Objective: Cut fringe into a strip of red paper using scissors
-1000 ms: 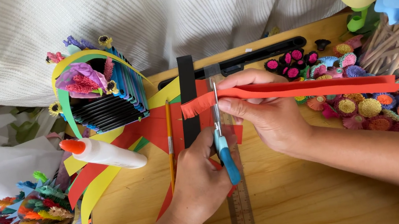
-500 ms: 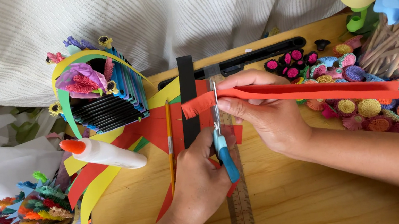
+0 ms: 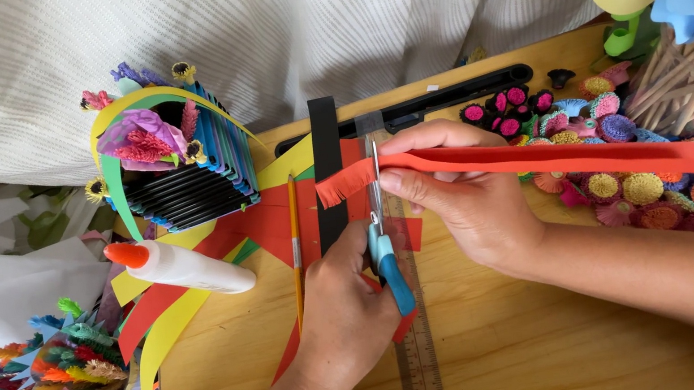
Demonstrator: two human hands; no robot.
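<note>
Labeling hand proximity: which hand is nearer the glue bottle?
Left. The left hand, holding the scissors, sits just right of the glue bottle. The right hand, gripping the red paper strip, is farther right, beyond the scissors.

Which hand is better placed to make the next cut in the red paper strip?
Probably the left hand: it holds the blue-handled scissors, blades upright at the red paper strip beside its fringed end. The right hand is busy pinching the strip.
</note>
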